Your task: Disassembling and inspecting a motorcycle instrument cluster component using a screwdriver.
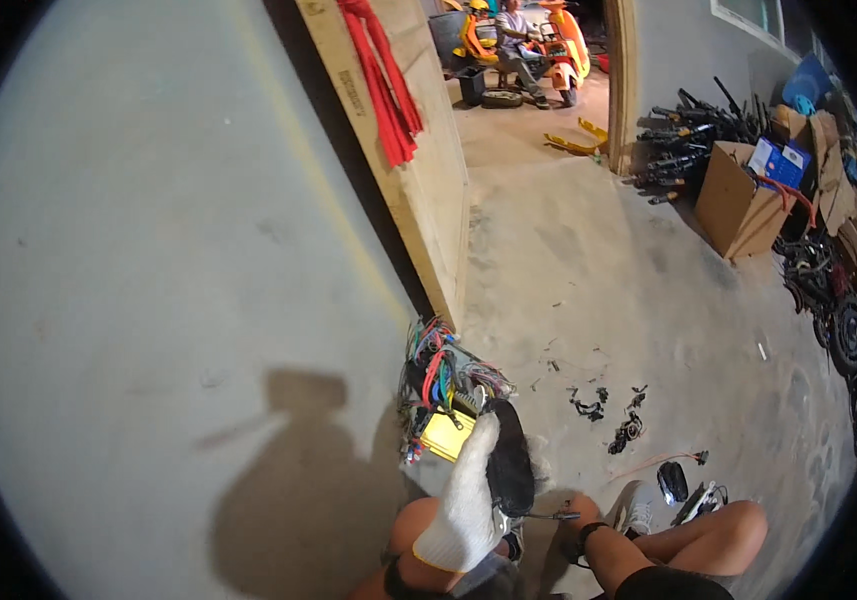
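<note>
My left hand (pixel 463 510), in a white knitted glove, is closed around a black oblong part (pixel 510 460) held upright. Its thumb lies along the near side. From the part's lower end a short dark cable (pixel 546 516) runs to the right. My right hand (pixel 580 508) appears to be at the cable's end, below a dark wristband; its fingers are too blurred to make out. Just beyond the left hand sits a bundle of coloured wires (pixel 438 375) with dark connectors. A yellow flat piece (pixel 446 436) lies at its near side.
Small black wiring pieces (pixel 625 433) and a black oblong part (pixel 671 482) lie on the floor at right, near my shoe (pixel 635 508). A wooden door (pixel 418 190) stands at left. Farther right are a cardboard box (pixel 738 205) and piled parts. A person (pixel 518 45) sits beside an orange scooter (pixel 568 50).
</note>
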A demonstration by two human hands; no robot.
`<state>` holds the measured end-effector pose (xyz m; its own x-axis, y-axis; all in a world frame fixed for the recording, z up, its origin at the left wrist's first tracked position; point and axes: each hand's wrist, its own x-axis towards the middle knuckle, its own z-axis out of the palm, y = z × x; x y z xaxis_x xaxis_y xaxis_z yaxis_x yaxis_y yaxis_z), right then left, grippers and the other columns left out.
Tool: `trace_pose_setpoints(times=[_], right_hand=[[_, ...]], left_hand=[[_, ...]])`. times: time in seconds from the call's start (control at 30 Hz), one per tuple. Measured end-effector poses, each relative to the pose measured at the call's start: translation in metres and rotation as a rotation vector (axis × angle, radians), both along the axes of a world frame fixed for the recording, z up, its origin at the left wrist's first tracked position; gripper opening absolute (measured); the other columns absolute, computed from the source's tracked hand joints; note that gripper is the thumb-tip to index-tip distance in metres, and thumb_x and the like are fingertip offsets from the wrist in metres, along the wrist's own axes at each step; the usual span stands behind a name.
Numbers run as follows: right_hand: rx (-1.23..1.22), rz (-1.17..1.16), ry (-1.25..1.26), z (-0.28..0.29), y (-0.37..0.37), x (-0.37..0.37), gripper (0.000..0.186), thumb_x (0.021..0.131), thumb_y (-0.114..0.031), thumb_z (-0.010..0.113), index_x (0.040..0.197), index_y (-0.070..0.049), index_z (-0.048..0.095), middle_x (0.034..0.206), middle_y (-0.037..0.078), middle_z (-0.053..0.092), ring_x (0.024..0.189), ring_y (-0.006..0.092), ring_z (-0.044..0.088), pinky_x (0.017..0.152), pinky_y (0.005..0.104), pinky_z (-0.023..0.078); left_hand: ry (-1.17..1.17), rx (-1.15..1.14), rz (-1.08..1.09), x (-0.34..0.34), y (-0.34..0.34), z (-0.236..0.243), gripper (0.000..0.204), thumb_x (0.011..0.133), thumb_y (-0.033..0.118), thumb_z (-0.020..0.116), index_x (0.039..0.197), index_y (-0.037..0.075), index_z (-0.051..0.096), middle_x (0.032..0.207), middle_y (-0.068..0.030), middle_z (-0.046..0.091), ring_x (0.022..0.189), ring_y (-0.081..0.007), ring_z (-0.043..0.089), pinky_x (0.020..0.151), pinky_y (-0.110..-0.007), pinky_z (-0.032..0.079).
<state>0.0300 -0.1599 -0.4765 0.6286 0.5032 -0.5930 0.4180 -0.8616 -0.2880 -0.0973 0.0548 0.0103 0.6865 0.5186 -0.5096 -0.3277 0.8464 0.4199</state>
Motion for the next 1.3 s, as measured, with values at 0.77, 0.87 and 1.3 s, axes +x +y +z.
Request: trace_pose_setpoints(times=[0.77,0.87,1.3], right_hand=[[0.132,0.085,-0.074,-0.045,-0.019,-0.005,0.033,0.089,-0.033,0.056,0.094,-0.004,0.071,0.1,0.023,0.068,0.098,0.0422,0.065,0.084,0.0512,0.051],[0.147,0.062,-0.105,-0.051,-0.017,-0.008,0.028,0.084,-0.031,0.062,0.084,-0.005,0.074,0.09,0.022,0.071,0.089,0.042,0.069,0.077,0.0513,0.054],[0.154,-0.07,-0.079,-0.011,-0.01,-0.011,0.025,0.085,-0.029,0.062,0.089,-0.008,0.074,0.092,0.019,0.072,0.09,0.0432,0.068,0.079,0.0507,0.054]], left_hand=[[0.083,0.012,-0.062,0.003,-0.009,0.014,0.044,0.102,0.046,0.054,0.112,0.005,0.062,0.092,-0.0077,0.067,0.085,-0.0219,0.066,0.081,-0.038,0.055],[0.092,0.041,-0.056,0.003,-0.01,0.014,0.044,0.102,0.047,0.054,0.112,0.005,0.062,0.093,-0.0078,0.067,0.084,-0.0214,0.067,0.08,-0.037,0.056],[0.019,0.042,-0.075,0.002,-0.01,0.006,0.043,0.101,0.048,0.056,0.114,0.008,0.062,0.097,-0.007,0.068,0.086,-0.0209,0.067,0.081,-0.036,0.055]])
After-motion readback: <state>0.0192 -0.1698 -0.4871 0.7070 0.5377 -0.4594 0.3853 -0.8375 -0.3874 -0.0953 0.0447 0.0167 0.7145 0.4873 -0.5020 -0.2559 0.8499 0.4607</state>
